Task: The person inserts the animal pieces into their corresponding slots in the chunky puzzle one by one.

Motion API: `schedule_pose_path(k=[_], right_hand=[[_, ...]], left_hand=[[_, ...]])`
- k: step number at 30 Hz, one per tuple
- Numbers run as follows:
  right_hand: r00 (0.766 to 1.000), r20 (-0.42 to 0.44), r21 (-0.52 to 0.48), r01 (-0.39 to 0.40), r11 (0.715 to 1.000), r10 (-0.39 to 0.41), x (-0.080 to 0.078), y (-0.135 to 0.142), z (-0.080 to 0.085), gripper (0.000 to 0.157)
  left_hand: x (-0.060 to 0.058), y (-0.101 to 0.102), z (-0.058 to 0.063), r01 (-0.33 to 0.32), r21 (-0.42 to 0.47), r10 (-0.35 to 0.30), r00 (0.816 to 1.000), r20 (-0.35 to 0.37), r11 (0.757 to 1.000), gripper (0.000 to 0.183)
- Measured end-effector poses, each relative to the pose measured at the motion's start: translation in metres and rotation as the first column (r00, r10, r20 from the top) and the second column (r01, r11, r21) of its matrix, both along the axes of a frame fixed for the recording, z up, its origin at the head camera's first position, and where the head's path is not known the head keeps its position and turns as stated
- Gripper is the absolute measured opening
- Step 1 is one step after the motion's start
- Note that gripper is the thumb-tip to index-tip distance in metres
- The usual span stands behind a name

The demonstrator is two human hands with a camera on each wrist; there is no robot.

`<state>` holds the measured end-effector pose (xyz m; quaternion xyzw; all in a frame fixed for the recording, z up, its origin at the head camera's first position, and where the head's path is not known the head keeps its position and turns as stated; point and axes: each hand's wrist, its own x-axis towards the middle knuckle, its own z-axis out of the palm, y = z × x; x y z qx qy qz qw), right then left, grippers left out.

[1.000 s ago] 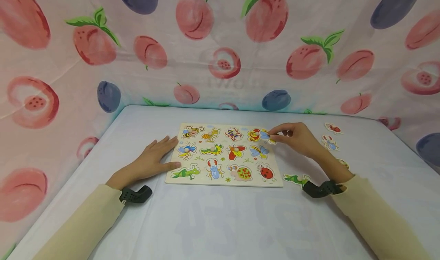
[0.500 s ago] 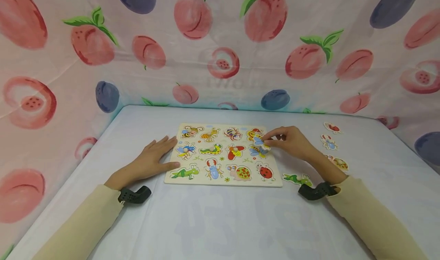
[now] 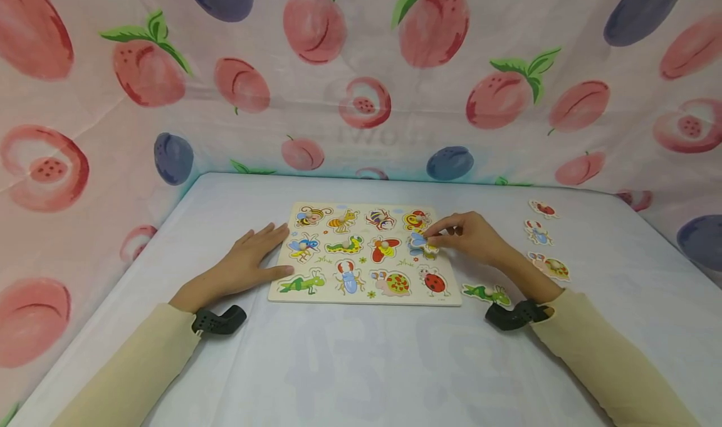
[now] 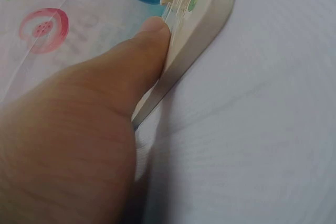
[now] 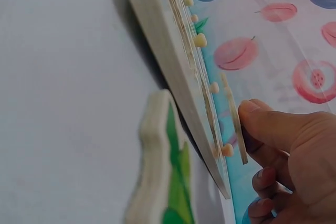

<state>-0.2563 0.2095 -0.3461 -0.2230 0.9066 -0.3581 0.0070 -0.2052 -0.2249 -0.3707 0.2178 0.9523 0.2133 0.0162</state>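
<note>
A pale wooden peg puzzle board (image 3: 333, 298) with insect pictures lies flat on the table. My left hand (image 3: 245, 264) rests at its left edge, fingers straight; the left wrist view shows the thumb (image 4: 155, 38) on the board's corner area. Between thumb and fingers my right hand (image 3: 476, 240) pinches a blue-winged dragonfly puzzle piece (image 3: 418, 239). That piece overlaps the matching dragonfly picture at the right of the middle row. From the right wrist the piece appears edge-on, tilted, a little above the board's face. Knobbed pieces fill the top row and much of the middle row.
Right of the board lies a grasshopper piece (image 3: 485, 293), close under the right wrist. Farther right, a snail piece (image 3: 549, 266), a stag beetle piece (image 3: 538, 233) and a ladybug piece (image 3: 544, 209) form a column. A fruit-print cloth (image 3: 395, 132) hangs behind the table.
My right hand has moved left and toward me with the dragonfly piece, from beside the top-right butterfly down onto the dragonfly picture. My left hand keeps its place.
</note>
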Motion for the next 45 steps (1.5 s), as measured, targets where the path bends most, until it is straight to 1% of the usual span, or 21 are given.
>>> schedule_pose_path(k=[4, 9, 19, 26, 45], right_hand=[[1.0, 0.013, 0.016, 0.007, 1.0, -0.007, -0.001, -0.001, -0.004, 0.012], [1.0, 0.005, 0.031, -0.003, 1.0, 0.003, -0.001, -0.001, -0.006, 0.01], [0.999, 0.013, 0.025, -0.034, 0.999, 0.033, 0.0, -0.001, -0.01, 0.009], [0.999, 0.031, 0.016, -0.035, 0.999, 0.034, -0.002, -0.001, -0.014, 0.01], [0.999, 0.031, 0.016, -0.045, 0.999, 0.045, 0.002, -0.003, -0.01, 0.01]], left_hand=[[0.0, 0.0, 0.0, -0.003, -0.003, 0.003, 1.0, 0.002, 1.0, 0.092], [0.0, 0.001, -0.001, -0.003, -0.002, 0.003, 1.0, -0.004, 1.0, 0.091], [0.0, 0.001, -0.001, 0.004, 0.006, -0.004, 1.0, -0.01, 1.0, 0.09], [0.001, 0.0, -0.001, 0.008, 0.004, -0.008, 1.0, -0.011, 1.0, 0.09], [-0.002, 0.0, -0.003, 0.005, -0.003, -0.005, 1.0, -0.006, 1.0, 0.091]])
